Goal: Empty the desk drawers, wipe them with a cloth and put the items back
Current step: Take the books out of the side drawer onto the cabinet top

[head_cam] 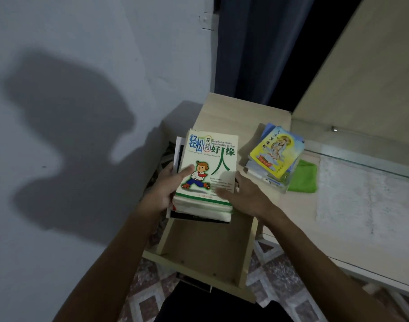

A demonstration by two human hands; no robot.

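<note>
The book stack [205,180] hangs above the open drawer [198,249], its far end over the desk [222,112] edge, a white cover with a cartoon boy on top. The left hand [166,189] grips the stack's left side, thumb on the cover and fingers curled underneath. The right hand [243,194] lies against the right edge with fingers nearly straight, pressing more than clasping. The drawer floor under the stack looks bare.

On the desk to the right sits a second pile [275,156] with a yellow cover, partly on top of a green cloth [303,175].

The risk, as I judge it: the books are of uneven size and held mostly from one side, so the lower ones could slide out and drop into the drawer or onto the tiled floor [268,296] if the stack tilts. Pulling the cloth free could also topple the second pile.
</note>
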